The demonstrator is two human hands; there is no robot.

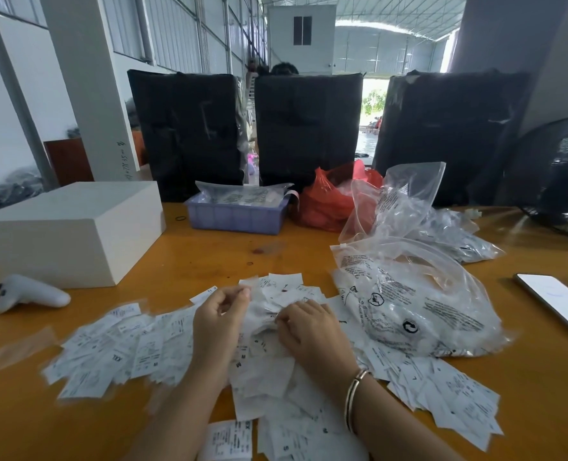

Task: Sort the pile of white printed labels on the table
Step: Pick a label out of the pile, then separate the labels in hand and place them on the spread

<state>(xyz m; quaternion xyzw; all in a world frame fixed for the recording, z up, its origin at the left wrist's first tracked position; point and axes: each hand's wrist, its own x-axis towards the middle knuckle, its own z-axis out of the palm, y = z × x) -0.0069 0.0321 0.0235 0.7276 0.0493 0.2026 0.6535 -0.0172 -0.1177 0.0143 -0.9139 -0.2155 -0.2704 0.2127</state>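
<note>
A wide pile of white printed labels (136,351) covers the near half of the orange table (229,257), from the left across to the lower right. My left hand (217,319) is raised over the middle of the pile, its thumb and fingers pinching a label. My right hand (309,327), with a bracelet on the wrist, lies on the labels just to the right, fingers curled into them and pinching one at the fingertips. Some labels show size letters such as M, S and L.
Clear printed plastic bags (419,307) lie right of the pile. A phone (557,301) is at the right edge. A white box (69,231) and a white controller (29,294) are on the left. Behind stand a purple tray (236,217), a red bag (329,201), black bundles (305,128) and a fan (562,181).
</note>
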